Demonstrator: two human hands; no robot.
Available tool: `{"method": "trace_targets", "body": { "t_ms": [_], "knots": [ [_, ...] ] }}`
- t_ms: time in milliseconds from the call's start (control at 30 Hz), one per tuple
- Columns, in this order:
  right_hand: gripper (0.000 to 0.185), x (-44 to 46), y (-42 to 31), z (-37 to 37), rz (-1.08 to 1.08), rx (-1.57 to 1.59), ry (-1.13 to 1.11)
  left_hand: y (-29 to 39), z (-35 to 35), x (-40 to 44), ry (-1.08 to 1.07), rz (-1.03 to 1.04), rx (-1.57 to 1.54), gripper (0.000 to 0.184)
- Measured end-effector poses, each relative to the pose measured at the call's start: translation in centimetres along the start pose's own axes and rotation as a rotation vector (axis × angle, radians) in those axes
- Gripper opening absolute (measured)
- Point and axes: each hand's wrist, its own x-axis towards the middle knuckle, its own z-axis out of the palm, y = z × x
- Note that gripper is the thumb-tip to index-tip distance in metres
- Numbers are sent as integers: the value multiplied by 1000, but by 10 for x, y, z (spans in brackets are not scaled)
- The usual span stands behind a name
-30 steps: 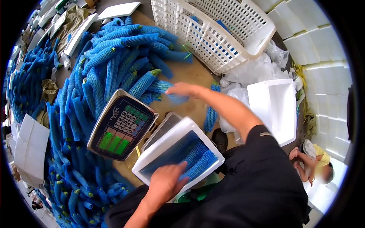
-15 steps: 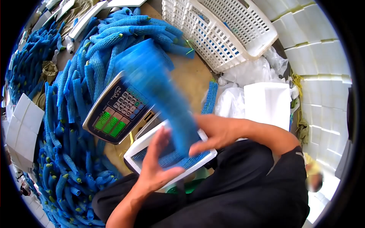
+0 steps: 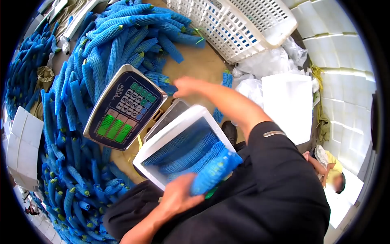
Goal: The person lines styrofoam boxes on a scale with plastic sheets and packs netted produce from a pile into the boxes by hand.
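My left hand (image 3: 180,193) is closed around one end of a long vegetable in a blue net sleeve (image 3: 217,168), tilted over the near edge of a white foam box (image 3: 142,156). Inside the box lie several more blue-netted vegetables (image 3: 189,148). Reaching forward past the scale, my right hand (image 3: 186,86) has its fingers curled at the end of another netted vegetable (image 3: 164,83) at the edge of the pile. The box sits by the metal platform (image 3: 166,122) of a digital scale, whose display panel (image 3: 124,107) shows lit green digits.
A large pile of blue-netted vegetables (image 3: 75,150) fills the left side. White perforated crates (image 3: 239,36) stand at the back. To the right are plastic bags (image 3: 268,65), a white foam box (image 3: 286,105) and stacked foam boxes (image 3: 345,97). Another person (image 3: 331,171) is at far right.
The netted vegetable swung down from mid-air to the box and is now in my left hand, which was open before. My right hand moved from the box up to the pile.
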Motion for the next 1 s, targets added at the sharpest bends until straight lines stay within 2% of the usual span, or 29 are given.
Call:
{"method": "trace_targets", "body": {
  "t_ms": [67,100,200,267,333,367,400,467,567,667,833,933,967,1000],
  "knots": [
    [57,20,12,39,-57,110,201,-2,5,-2,-32,19,25,59],
    [58,26,10,46,-25,69,235,-5,6,-2,-5,41,12,58],
    [59,57,29,62,-71,23,125,-10,11,-5,41,30,-4,57],
    [60,48,23,54,-86,62,125,-4,13,-3,89,-28,24,58],
    [59,50,26,58,-168,-33,282,-5,12,-4,138,-28,46,59],
    [59,47,30,54,-137,85,192,-4,10,-3,149,-24,61,59],
    [58,32,22,36,-99,207,94,-3,11,-2,151,-24,71,59],
    [61,6,4,7,28,87,124,-9,19,-3,218,48,175,57],
    [63,-19,9,-28,-91,-70,110,-13,24,-3,180,103,215,57],
    [66,-70,9,-60,-112,-164,70,-16,33,-4,181,115,241,59],
    [69,-173,33,-104,106,-127,146,-22,27,9,366,200,395,60],
    [69,-239,51,-107,127,-43,235,-41,28,26,533,289,479,69],
    [66,-262,53,-103,128,-23,281,-47,27,30,562,259,573,75],
    [63,-287,51,-98,130,2,323,-52,26,33,659,316,655,76]
  ]
}}
